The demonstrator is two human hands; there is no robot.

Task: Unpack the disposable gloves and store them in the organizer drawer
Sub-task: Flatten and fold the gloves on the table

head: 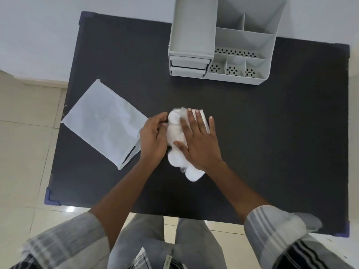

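Right hand (200, 142) flat with straight fingers pressing the wad of disposable gloves (175, 131), left hand (153, 140) pinching its edge, empty white bag (103, 121) just left, closed organizer drawer (189, 62) well beyond the fingertips

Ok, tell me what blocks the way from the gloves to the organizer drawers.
Nothing visible lies on the table between the gloves and the organizer. Both drawers look closed, though, so one needs opening first.

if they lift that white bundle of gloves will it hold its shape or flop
The bundle of gloves will probably flop: it looks soft and lumpy under the flat right hand. Likely light and slippery, given its thin, glossy film. The left hand pinches its edge.
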